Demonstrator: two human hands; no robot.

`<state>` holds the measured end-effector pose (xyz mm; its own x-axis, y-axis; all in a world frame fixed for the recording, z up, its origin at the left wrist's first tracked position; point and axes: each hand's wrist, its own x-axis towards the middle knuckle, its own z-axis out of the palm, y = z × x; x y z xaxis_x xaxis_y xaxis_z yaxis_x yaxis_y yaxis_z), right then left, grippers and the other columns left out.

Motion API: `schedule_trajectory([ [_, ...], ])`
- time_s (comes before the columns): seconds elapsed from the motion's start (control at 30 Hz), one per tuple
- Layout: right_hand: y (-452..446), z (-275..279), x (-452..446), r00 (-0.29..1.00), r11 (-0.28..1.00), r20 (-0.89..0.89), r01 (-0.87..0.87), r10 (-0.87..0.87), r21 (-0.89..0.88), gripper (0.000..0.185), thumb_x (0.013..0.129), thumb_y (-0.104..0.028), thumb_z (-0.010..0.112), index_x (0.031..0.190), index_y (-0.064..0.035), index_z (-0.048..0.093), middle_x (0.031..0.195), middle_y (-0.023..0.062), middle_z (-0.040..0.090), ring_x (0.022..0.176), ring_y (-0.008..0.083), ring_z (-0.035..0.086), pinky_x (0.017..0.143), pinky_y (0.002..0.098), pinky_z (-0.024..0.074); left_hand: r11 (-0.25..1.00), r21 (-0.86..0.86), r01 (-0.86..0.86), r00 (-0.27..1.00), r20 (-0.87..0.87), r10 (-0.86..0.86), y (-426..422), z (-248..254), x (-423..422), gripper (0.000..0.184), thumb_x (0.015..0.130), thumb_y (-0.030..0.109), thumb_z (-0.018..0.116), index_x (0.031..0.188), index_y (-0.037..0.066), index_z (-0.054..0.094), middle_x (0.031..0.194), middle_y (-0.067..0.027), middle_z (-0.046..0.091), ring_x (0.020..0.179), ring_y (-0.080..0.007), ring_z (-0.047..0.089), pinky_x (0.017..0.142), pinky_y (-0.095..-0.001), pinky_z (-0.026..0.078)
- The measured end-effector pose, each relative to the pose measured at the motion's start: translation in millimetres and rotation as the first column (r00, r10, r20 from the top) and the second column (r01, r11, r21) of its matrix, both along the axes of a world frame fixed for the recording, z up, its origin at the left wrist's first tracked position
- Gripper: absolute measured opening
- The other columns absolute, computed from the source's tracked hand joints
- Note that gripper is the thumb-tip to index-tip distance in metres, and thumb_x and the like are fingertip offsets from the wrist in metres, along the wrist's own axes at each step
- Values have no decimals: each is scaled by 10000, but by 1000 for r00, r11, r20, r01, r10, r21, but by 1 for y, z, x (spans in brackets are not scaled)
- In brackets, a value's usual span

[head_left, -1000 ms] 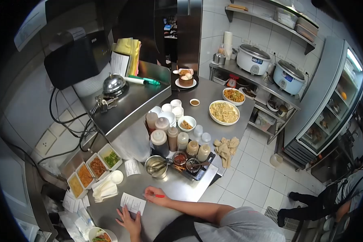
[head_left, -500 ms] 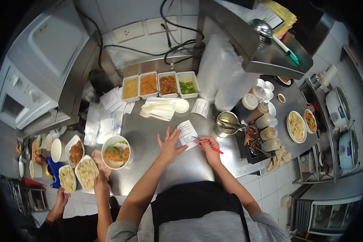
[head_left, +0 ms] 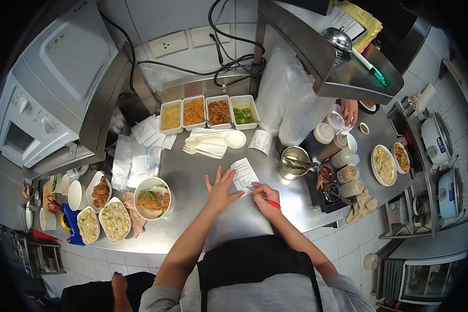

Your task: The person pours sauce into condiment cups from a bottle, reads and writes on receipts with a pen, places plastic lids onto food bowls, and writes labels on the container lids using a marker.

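My left hand (head_left: 222,191) lies with fingers spread on the steel counter, its fingertips at the left edge of a printed paper slip (head_left: 244,172). In my right hand (head_left: 265,198) is a red pen (head_left: 273,204), its tip at the slip's lower right part. Beyond the slip lie white plastic cutlery on napkins (head_left: 207,143), a small round white lid (head_left: 235,139) and a second slip (head_left: 260,141). A metal pot (head_left: 295,162) with utensils in it stands to the right.
Four topping trays (head_left: 194,112) line the back. At left are a bowl of food (head_left: 152,198) and two rice dishes (head_left: 115,221). Sauce bottles (head_left: 343,158) stand right. A co-worker's hand (head_left: 349,112) reaches among white cups; another person's hand (head_left: 119,282) is at lower left.
Since the first frame the view has swung left. The co-worker at lower left has let go of the rice dishes and drawn back. Another hand has appeared by the cups. My right hand has moved slightly.
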<state>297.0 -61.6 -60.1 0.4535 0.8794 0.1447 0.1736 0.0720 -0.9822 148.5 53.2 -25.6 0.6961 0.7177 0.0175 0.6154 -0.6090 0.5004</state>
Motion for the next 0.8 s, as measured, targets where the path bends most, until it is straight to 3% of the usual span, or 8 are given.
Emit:
schedule_trajectory([
  [0.2, 4, 10, -13, 986, 1000, 169, -16, 12, 19, 98, 740, -53, 603, 819, 2, 621, 1003, 204, 636, 958, 311, 628, 773, 343, 503, 1000, -2, 7, 1000, 5, -7, 0, 1, 0, 794, 712, 452, 694, 1357, 107, 386, 1449, -80, 326, 1392, -282, 135, 1032, -626, -15],
  [0.4, 2, 15, 3, 959, 987, 237, 151, -158, 48, 47, 727, -21, 590, 762, 9, 583, 898, 222, 639, 927, 301, 639, 691, 333, 504, 1000, -8, 0, 1000, -17, 0, 0, 2, 1, 795, 714, 438, 695, 1363, 108, 377, 1453, -70, 318, 1395, -277, 120, 1032, -627, -20],
  [0.5, 0, 14, 9, 955, 996, 289, 53, -73, 75, 56, 750, -21, 590, 793, 15, 591, 1010, 194, 638, 724, 215, 640, 663, 281, 497, 1000, -16, 3, 1000, 9, -3, 0, 2, 0, 807, 705, 458, 692, 1361, 106, 380, 1454, -58, 317, 1400, -277, 80, 1022, -630, -55],
  [0.6, 2, 15, 9, 968, 988, 210, 118, -137, 101, 69, 800, -13, 529, 831, 12, 586, 950, 159, 635, 690, 169, 609, 685, 258, 473, 1000, 28, -11, 999, -49, 12, -6, 21, 0, 766, 728, 298, 727, 1368, 85, 364, 1454, -112, 302, 1342, -282, 287, 1048, -601, 137],
  [0.63, 8, 16, 11, 969, 981, 187, 136, -160, 135, 85, 815, -9, 507, 843, 10, 585, 932, 148, 634, 691, 161, 608, 694, 253, 468, 990, -138, 26, 981, 194, 1, -2, 15, -3, 757, 734, 211, 716, 1380, 84, 341, 1452, -131, 297, 1280, -272, 366, 1014, -544, 235],
  [0.67, 11, 36, 21, 893, 959, 427, 15, -140, 283, 158, 848, -2, 434, 946, -10, 557, 825, 101, 626, 687, 147, 594, 707, 270, 462, 954, -278, 107, 905, 426, 22, 5, 2, -7, 759, 740, 124, 705, 1392, 84, 319, 1449, -151, 292, 1218, -261, 444, 980, -487, 332],
  [0.77, 3, 62, 31, 998, 998, -7, -58, 58, 23, 197, 847, 11, 401, 1008, -23, 509, 730, 71, 616, 617, 171, 573, 628, 313, 466, 833, -482, 270, 697, 695, 177, 14, 25, -13, 835, 746, -81, 629, 1435, 109, 198, 1448, -195, 263, 1056, -217, 574, 843, -312, 489],
  [0.8, 7, 55, 39, 984, 992, 178, 12, 10, -125, 226, 813, -25, 458, 1039, -39, 468, 652, 90, 596, 548, 255, 564, 557, 374, 455, 798, -524, 296, 655, 720, 230, 13, 42, -15, 875, 746, -139, 597, 1451, 122, 149, 1449, -206, 251, 1006, -200, 600, 792, -252, 519],
])
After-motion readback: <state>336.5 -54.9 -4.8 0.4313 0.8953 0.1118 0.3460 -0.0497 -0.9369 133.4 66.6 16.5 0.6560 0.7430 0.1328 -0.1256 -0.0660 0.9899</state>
